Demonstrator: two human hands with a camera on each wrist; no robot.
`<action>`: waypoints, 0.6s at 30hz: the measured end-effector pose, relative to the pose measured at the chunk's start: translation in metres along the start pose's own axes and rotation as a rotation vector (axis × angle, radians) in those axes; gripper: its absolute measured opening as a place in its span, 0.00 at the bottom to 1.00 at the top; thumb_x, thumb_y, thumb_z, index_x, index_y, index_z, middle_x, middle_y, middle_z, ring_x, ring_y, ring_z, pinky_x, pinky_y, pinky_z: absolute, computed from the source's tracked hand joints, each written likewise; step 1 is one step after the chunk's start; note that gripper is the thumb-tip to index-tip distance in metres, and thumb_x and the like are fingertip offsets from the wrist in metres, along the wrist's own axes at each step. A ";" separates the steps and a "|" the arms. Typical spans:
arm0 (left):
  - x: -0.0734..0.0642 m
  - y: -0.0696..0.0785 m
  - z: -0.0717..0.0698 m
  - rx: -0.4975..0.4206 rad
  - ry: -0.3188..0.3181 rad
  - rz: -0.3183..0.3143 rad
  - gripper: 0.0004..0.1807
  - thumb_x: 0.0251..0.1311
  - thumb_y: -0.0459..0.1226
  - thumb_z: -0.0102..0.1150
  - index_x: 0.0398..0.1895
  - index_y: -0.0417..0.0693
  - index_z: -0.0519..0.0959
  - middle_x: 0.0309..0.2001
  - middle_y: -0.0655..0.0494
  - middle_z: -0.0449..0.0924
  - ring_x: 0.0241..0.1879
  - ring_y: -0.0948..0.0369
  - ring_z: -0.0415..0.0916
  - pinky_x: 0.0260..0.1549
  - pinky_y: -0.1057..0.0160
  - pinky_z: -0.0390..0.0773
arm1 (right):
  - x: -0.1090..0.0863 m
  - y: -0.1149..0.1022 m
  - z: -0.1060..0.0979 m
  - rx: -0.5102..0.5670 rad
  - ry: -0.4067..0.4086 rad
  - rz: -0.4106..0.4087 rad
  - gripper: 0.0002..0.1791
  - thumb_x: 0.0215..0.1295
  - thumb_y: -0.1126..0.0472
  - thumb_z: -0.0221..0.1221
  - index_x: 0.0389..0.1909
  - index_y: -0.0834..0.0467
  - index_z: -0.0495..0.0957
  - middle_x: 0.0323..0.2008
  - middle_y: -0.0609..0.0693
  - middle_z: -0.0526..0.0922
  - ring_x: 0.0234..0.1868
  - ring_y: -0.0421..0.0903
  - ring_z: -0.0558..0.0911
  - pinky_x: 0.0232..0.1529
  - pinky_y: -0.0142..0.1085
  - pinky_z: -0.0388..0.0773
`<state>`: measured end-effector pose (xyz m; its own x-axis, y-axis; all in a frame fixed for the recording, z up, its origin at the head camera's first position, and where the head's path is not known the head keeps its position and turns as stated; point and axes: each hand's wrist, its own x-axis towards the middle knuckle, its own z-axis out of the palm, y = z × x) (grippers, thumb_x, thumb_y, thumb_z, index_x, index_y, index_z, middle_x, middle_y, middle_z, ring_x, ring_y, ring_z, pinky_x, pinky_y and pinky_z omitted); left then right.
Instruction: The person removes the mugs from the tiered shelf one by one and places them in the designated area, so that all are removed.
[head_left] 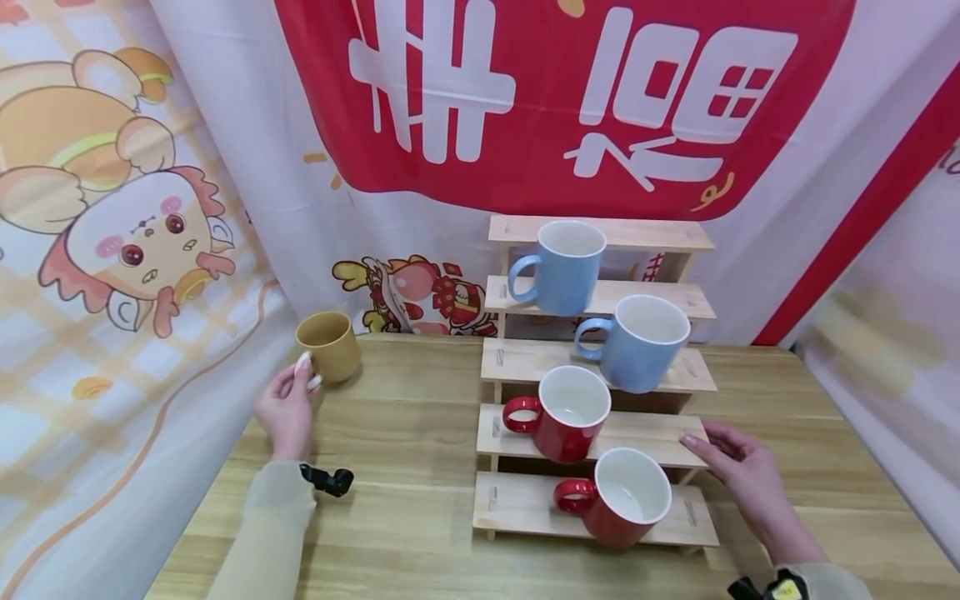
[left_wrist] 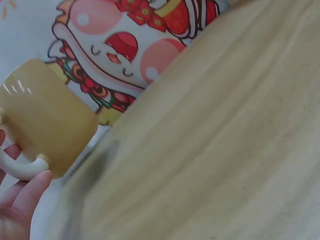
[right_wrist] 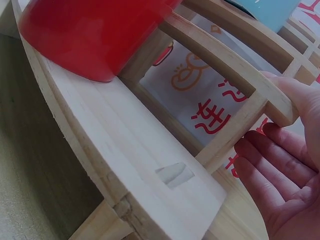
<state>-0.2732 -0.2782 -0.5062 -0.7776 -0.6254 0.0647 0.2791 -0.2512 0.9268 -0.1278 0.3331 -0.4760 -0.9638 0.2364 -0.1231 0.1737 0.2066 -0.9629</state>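
Observation:
At the back left of the table, a mustard-yellow mug (head_left: 337, 352) is held by my left hand (head_left: 287, 408), whose fingers pinch its white handle (left_wrist: 22, 170). Whether its base touches the table I cannot tell. My right hand (head_left: 748, 475) grips the right end of a tiered wooden rack (head_left: 652, 439), at the second step from the front. In the right wrist view the thumb lies over the board's end, the fingers below it. One red mug (head_left: 611, 527) stands on the front step, another red mug (head_left: 564, 437) on the second. Blue mugs (head_left: 639, 358) occupy two steps higher up.
The wood-grain table (head_left: 405, 467) ends at a white printed cloth backdrop (head_left: 442, 233) with a large red panel. A cartoon-printed cloth (head_left: 127, 250) drapes along the left side. The rack's top step (head_left: 637, 233) stands close to the backdrop.

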 end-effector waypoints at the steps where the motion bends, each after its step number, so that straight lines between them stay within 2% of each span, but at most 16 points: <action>1: 0.000 -0.003 -0.001 0.012 0.012 0.000 0.19 0.58 0.37 0.74 0.47 0.33 0.84 0.48 0.38 0.85 0.40 0.54 0.87 0.44 0.57 0.84 | 0.000 0.000 0.000 0.001 0.000 0.004 0.23 0.70 0.54 0.67 0.60 0.60 0.76 0.42 0.35 0.83 0.44 0.30 0.80 0.43 0.26 0.81; 4: 0.002 -0.011 -0.005 0.011 0.044 -0.022 0.20 0.57 0.39 0.76 0.48 0.34 0.85 0.48 0.39 0.85 0.40 0.56 0.87 0.44 0.58 0.84 | 0.000 0.000 0.000 -0.004 0.000 0.011 0.25 0.69 0.53 0.67 0.61 0.61 0.75 0.43 0.36 0.83 0.44 0.30 0.80 0.43 0.26 0.81; 8: 0.003 -0.014 -0.006 -0.024 0.068 -0.066 0.20 0.56 0.38 0.76 0.49 0.35 0.85 0.49 0.40 0.85 0.43 0.55 0.86 0.47 0.58 0.84 | 0.000 -0.001 0.001 -0.012 -0.003 0.021 0.27 0.69 0.52 0.68 0.62 0.62 0.75 0.42 0.34 0.83 0.44 0.30 0.80 0.43 0.26 0.81; 10: 0.002 -0.011 -0.003 -0.035 0.064 -0.084 0.20 0.58 0.36 0.75 0.50 0.34 0.84 0.51 0.39 0.84 0.45 0.54 0.86 0.48 0.58 0.83 | -0.001 -0.002 0.000 -0.016 -0.008 0.030 0.27 0.69 0.51 0.67 0.62 0.62 0.75 0.41 0.34 0.82 0.44 0.29 0.80 0.43 0.25 0.81; 14: -0.002 -0.003 0.002 -0.055 0.034 -0.081 0.20 0.60 0.33 0.72 0.52 0.30 0.82 0.52 0.36 0.83 0.45 0.53 0.86 0.45 0.59 0.85 | -0.001 -0.004 0.000 -0.018 -0.009 0.045 0.27 0.69 0.50 0.67 0.62 0.60 0.75 0.41 0.33 0.82 0.44 0.29 0.80 0.44 0.25 0.81; 18: -0.003 -0.003 0.000 -0.056 0.024 -0.077 0.17 0.60 0.31 0.72 0.50 0.29 0.83 0.49 0.38 0.85 0.45 0.53 0.86 0.45 0.58 0.85 | -0.002 -0.005 0.001 -0.020 -0.005 0.040 0.28 0.68 0.50 0.67 0.62 0.61 0.75 0.41 0.33 0.82 0.44 0.30 0.80 0.43 0.26 0.81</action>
<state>-0.2715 -0.2756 -0.5091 -0.7841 -0.6204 -0.0155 0.2505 -0.3393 0.9067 -0.1265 0.3309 -0.4712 -0.9569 0.2402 -0.1632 0.2166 0.2161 -0.9520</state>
